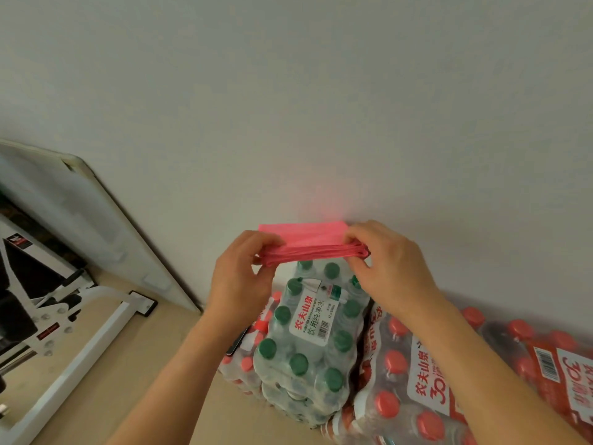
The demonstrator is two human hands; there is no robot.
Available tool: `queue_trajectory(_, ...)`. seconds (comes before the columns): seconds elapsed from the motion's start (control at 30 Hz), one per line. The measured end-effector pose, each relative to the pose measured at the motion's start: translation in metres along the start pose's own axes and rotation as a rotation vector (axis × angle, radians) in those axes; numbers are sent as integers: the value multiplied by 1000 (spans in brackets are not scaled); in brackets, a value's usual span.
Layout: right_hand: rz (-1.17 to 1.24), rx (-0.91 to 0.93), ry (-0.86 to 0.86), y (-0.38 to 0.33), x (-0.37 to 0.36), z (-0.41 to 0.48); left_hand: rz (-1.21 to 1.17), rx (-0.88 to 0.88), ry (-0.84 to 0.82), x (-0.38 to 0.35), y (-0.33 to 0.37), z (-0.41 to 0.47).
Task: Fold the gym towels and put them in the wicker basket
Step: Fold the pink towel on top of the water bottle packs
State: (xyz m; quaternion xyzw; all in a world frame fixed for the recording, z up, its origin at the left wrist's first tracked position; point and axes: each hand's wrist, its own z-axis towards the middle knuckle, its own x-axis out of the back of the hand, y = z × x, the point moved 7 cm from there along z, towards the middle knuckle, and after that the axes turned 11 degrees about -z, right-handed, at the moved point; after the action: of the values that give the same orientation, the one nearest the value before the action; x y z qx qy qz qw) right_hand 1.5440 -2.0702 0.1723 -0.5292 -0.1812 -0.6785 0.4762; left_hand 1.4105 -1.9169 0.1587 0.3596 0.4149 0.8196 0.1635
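1. Left hand (239, 277) pinches the left end of the folded pink towel (308, 242).
2. Right hand (390, 268) grips its right end; the towel is held level in the air before the white wall (321, 91).
3. Below: shrink-wrapped pack of green-capped water bottles (308, 345), flanked by red-capped packs (417, 380).
4. Left: white exercise-bench frame (73, 342).

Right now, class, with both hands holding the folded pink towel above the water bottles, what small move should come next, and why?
Probably turn to look for the wicker basket without letting go. The pink towel looks folded in layers, the left hand and right hand pinch its ends, it hangs over the green-capped bottle pack, and no basket is in view.
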Motion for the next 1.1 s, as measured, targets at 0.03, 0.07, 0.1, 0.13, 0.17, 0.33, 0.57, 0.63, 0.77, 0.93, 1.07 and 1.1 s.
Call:
queue_trajectory(0.03,-23,10,-49,1,-12,-15,81,-8,-51,-7,-7,-13)
queue_trajectory(0.07,-44,17,-117,2,-28,-32,150,6,-120,-16,-18,-28)
queue_trajectory(0.1,-62,31,-183,3,-45,-50,208,17,-200,-26,-29,-46)
queue_trajectory(0.13,-79,52,-236,3,-60,-69,253,6,-280,-34,-38,-64)
queue_trajectory(0.17,-89,70,-276,2,-72,-85,289,-15,-346,-41,-45,-80)
queue_trajectory(0.33,-123,69,-324,7,-92,-118,375,-49,-514,-52,-54,-113)
queue_trajectory(0.57,-164,170,-231,-8,-92,-113,505,-182,-530,-67,-50,-114)
queue_trajectory(0.63,-235,266,-316,-14,-107,-115,542,-206,-556,-73,-49,-118)
queue_trajectory(0.77,-332,374,-405,-11,-125,-122,645,-178,-631,-80,-53,-124)
queue_trajectory(0.93,-345,432,-392,-16,-129,-118,622,-198,-718,-81,-60,-110)
queue_trajectory(1.07,-334,454,-430,-17,-132,-115,615,-194,-734,-75,-69,-98)
queue_trajectory(1.1,-339,465,-441,-17,-132,-114,619,-204,-712,-76,-67,-97)
